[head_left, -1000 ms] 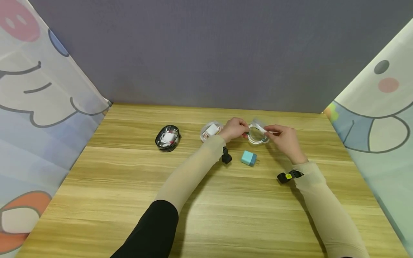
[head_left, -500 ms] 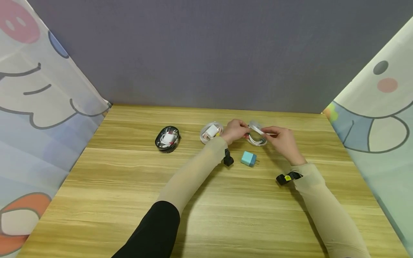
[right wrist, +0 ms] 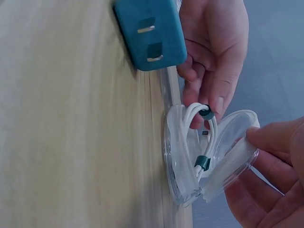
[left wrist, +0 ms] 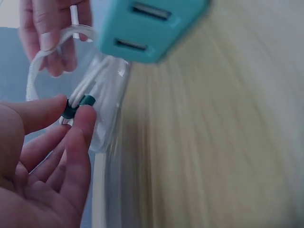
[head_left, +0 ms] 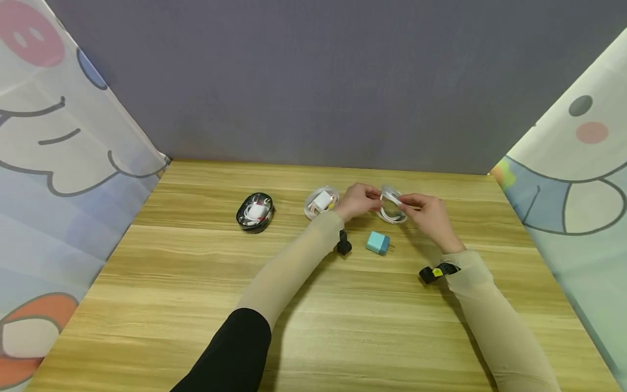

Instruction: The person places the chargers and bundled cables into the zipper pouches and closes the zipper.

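A coiled white cable with dark green ties stands partly inside a small clear zip case, whose flap is lifted. In the left wrist view, the thumb and finger of my left hand pinch one green tie on the coil. My right hand holds the case's raised flap between thumb and fingers. Nearer to me on the table lies a two-tone blue charger plug, prongs pointing right. It shows large and close in both wrist views.
Left of my left hand lies a clear round case with a white plug and cable inside. Further left is a black-rimmed clear case with a white plug and cord. A grey panel stands behind the wooden table.
Both hands stay almost in place around the clear case. The coil and the raised flap have shifted slightly between them. The charger plug and the other cases lie where they were.
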Demonstrator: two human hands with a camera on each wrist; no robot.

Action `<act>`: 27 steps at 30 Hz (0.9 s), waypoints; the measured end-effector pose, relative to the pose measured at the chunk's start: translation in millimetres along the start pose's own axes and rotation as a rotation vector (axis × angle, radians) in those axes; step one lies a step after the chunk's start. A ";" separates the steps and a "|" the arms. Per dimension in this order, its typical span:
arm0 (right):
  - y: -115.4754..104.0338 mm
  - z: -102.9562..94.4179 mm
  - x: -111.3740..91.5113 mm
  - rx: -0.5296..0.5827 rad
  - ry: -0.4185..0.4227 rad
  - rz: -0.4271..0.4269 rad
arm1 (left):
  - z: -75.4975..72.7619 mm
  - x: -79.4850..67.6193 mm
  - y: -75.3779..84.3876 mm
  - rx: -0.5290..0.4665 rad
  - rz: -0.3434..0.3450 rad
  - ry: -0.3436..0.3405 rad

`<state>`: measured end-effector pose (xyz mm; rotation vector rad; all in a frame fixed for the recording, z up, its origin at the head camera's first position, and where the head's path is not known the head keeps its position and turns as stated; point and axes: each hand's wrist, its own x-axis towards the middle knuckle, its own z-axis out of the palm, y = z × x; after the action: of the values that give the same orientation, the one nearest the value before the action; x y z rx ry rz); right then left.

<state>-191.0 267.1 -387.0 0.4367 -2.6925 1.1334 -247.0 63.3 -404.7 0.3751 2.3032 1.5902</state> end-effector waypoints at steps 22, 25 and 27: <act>2.9 -3.3 -1.5 0.014 0.007 -0.017 | -0.8 0.0 10.9 0.513 -0.025 -0.004; 3.3 -2.8 -2.0 0.007 0.003 -0.017 | -1.0 -1.6 9.5 0.557 -0.006 0.026; 3.2 -2.3 -2.4 0.005 -0.004 -0.019 | -1.0 -2.1 8.4 0.595 0.012 0.049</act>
<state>-189.7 271.3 -388.2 0.4645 -2.6836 1.1357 -245.2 64.5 -396.2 0.4848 2.7818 0.8910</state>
